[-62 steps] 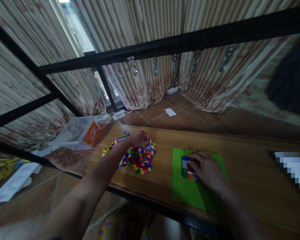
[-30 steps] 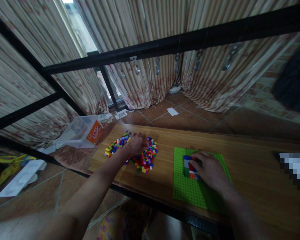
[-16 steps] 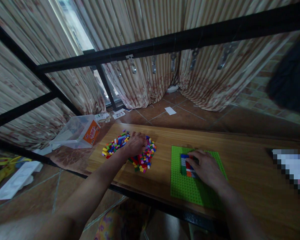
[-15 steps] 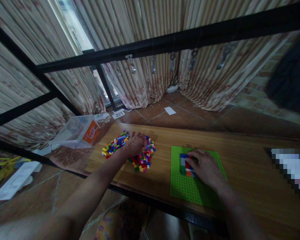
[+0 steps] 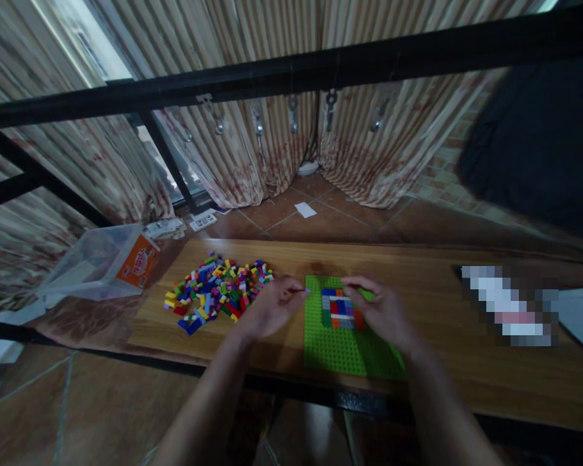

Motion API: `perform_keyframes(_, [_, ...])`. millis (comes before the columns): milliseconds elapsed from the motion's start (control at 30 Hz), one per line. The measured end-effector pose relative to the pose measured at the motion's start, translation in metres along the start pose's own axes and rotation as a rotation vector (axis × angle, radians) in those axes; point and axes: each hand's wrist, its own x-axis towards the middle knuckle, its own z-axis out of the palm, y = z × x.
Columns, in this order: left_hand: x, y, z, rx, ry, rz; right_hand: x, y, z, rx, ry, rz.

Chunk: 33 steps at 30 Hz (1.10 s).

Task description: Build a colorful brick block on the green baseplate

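Close to the left edge of the green studded baseplate, my left hand pinches a small pale purple toy brick. On the plate sits a flat block of toy bricks in blue, red, white, green, orange and grey. My right hand is at the block's upper right corner, thumb and forefinger close together; I cannot make out whether a piece is between them. Part of the block and the plate's right side lie hidden under that hand. Left of my left hand spreads a pile of loose toy bricks.
The wooden table carries a blurred-out object and a pale sheet at the right. A clear plastic bin with an orange label stands at the left. Behind the table are a dark metal bar and curtains.
My left hand has left the brick pile and come right to the baseplate with a small brick. My right hand has shifted to the block's upper right corner, uncovering more bricks. The view has turned right.
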Motion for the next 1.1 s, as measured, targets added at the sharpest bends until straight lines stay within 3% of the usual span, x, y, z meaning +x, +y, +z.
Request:
perform_keyframes(100, [0.008, 0.001, 0.029, -0.034, -0.120, -0.070, -0.005, -0.012, 0.009, 0.080, -0.159, -0.024])
perform_keyframes(267, [0.013, -0.002, 0.043, -0.128, -0.144, -0.108, -0.009, -0.018, 0.015, 0.078, -0.306, -0.090])
perform_keyframes(433, [0.020, -0.003, 0.053, -0.280, -0.091, -0.177, -0.009, -0.006, 0.012, 0.034, -0.203, -0.023])
perform_keyframes(633, [0.021, 0.001, 0.053, -0.089, 0.056, -0.229, -0.003, 0.012, 0.003, -0.151, -0.067, 0.061])
perform_keyframes(833, [0.013, 0.008, 0.050, 0.098, -0.002, -0.258, 0.001, 0.011, 0.008, -0.194, -0.090, 0.048])
perform_keyframes(1100, [0.009, 0.008, 0.055, 0.172, 0.003, -0.221, 0.005, 0.008, 0.015, -0.293, -0.135, 0.010])
